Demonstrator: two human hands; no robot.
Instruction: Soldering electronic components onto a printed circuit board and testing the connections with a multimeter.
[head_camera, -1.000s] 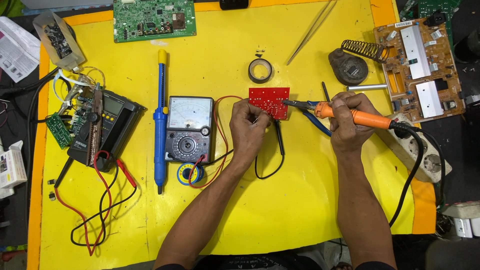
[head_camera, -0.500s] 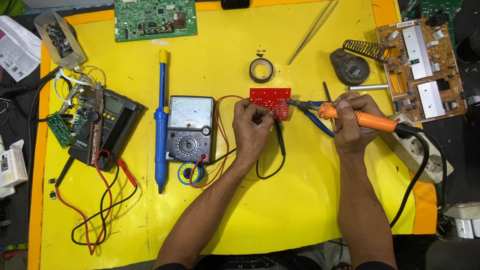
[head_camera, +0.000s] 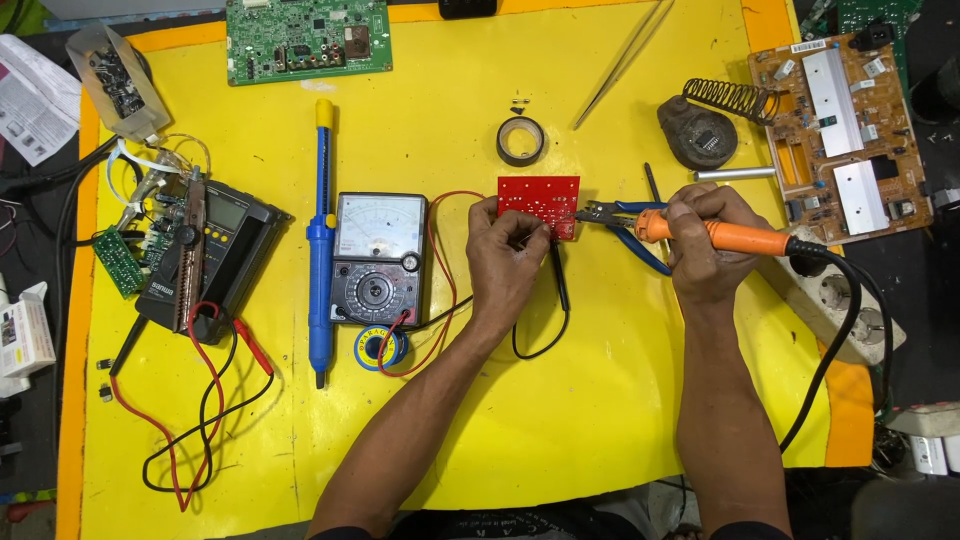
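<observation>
Nearest the body, on the yellow mat (head_camera: 560, 420): two forearms reaching up toward mid-table. Left hand (head_camera: 505, 262) curled, fingertips pinched on the lower edge of the small red circuit board (head_camera: 538, 200), pressing it flat; black probe lead (head_camera: 560, 290) trailing out just under the palm. Right hand (head_camera: 705, 245) closed in a full fist round the orange handle of the soldering iron (head_camera: 740, 238), tip aimed left at the board's right edge, black cord (head_camera: 840, 330) looping off toward the power strip (head_camera: 850, 305).

Board itself: probably light, thin and stiff, likely to skid on the smooth mat unless pinned; best held by bare edges or corners, clear of the joints and the hot tip. Iron: hot at the metal end, safe only at the handle.

Just beside the board, blue-handled pliers (head_camera: 625, 225) under the iron. Left of it, analog multimeter (head_camera: 378, 258) with red and black leads, solder reel (head_camera: 380, 348) touching its lower edge, blue desoldering pump (head_camera: 320, 240) alongside. Farther left, dark digital meter (head_camera: 205, 255) with small boards on top.

Farther up: roll of black tape (head_camera: 521, 140), tweezers (head_camera: 625, 60), coil iron stand (head_camera: 705, 125), green board (head_camera: 305, 38), brown power board (head_camera: 840, 130).
</observation>
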